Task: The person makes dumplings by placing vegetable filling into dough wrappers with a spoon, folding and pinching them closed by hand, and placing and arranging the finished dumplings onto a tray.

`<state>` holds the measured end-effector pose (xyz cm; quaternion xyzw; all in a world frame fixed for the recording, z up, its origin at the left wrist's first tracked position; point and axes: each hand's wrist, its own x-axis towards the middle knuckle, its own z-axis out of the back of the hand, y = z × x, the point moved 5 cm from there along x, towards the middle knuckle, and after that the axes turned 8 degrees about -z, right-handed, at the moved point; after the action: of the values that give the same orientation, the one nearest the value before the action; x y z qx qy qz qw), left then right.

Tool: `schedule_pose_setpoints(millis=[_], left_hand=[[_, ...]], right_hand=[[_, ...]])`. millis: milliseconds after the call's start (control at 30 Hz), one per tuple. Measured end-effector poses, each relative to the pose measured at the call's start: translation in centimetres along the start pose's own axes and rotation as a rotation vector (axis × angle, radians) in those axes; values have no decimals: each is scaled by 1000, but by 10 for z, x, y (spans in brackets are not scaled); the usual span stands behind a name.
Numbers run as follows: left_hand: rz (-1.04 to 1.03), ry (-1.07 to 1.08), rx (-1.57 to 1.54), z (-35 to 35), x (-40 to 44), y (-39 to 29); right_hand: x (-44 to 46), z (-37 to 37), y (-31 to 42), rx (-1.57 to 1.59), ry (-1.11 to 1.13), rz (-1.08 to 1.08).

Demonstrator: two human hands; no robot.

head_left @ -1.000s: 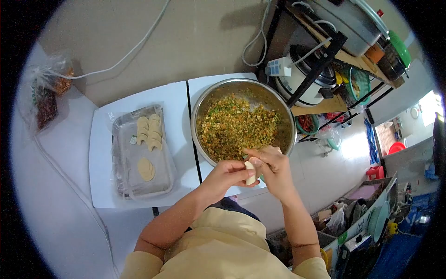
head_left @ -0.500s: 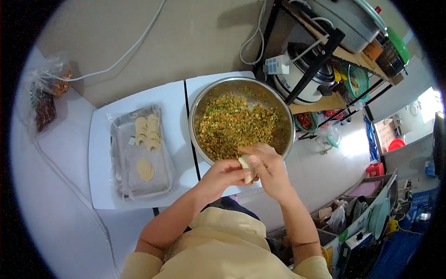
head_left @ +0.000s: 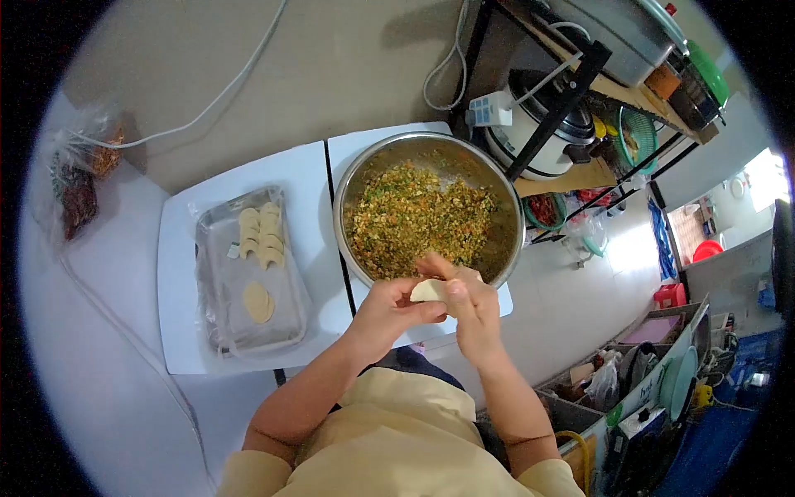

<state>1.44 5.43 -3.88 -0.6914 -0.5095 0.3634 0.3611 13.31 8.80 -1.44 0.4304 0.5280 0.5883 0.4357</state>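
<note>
A pale folded dumpling (head_left: 428, 291) is held between my two hands at the near rim of a large steel bowl (head_left: 340, 217). My left hand (head_left: 387, 310) pinches its left side with thumb and fingers. Closed on the other side is my right hand (head_left: 469, 302), its thumb pressed on the dough. Chopped filling (head_left: 418, 219) in yellow, green and orange fills much of the bowl. To the left, a plastic-lined metal tray (head_left: 228, 319) carries two rows of finished dumplings (head_left: 270, 236) and a few flat round wrappers (head_left: 258, 302).
A white table (head_left: 182, 290) bears the tray and bowl. At the right a black-framed rack (head_left: 555, 112) holds a rice cooker (head_left: 530, 153) and a large pot (head_left: 617, 37). Plastic bags (head_left: 79, 182) sit at the far left. Crates of goods (head_left: 629, 373) are on the lower right.
The dumpling has turned from nearly upright to lying more level between my fingers. My right hand has shifted slightly left and down, and my left hand a little.
</note>
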Motion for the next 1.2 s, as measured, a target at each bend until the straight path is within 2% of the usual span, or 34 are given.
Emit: schedule_pose_setpoints(millis=[133,200,233,267,300,333,367,433,500,667,767,867,900,933,967,1000,1133,1200], left_hand=[[-78,-47,-23,2,-1,-3],[-117,-54,-16,1,-1,-5],[-77,-24,36,-1,-2,-7],[-37,4,87,-3,-3,-8],[-36,5,87,-3,-5,-11],[-53,24,164,-2,-6,-15],[-72,41,241,-3,-7,-18],[-116,-3,184,-6,-9,-24],[-160,-46,125,-6,-11,-28],[-245,-24,100,-6,-15,-32],[-188,-28,65,-8,-17,-28],[-244,-20,68,-9,-16,-21],[-243,-19,69,-10,-17,-22],[-157,-18,121,-11,-17,-21],[-71,-18,172,-12,-18,-18],[-70,-18,173,-12,-18,-16],[-215,-69,308,-11,-21,-23],[-272,-88,360,-11,-22,-30]], right_hand=[[-3,2,1,153,-75,-42],[-3,4,11,-117,16,180],[-3,8,12,-117,15,180],[-4,9,15,-260,42,262],[-6,7,19,-403,68,343],[-6,7,23,-404,67,343],[-6,5,30,-380,86,376],[-8,0,32,-354,106,411],[-12,8,21,74,15,269],[-18,9,14,161,14,259],[-21,11,12,168,-25,262],[-21,14,18,74,-72,356],[-22,16,23,-53,-125,398],[-23,17,28,-180,-178,437],[-24,16,32,-179,-178,435],[-25,15,36,-237,-190,453],[-24,15,41,-345,-129,572],[-23,18,42,-319,-97,543]])
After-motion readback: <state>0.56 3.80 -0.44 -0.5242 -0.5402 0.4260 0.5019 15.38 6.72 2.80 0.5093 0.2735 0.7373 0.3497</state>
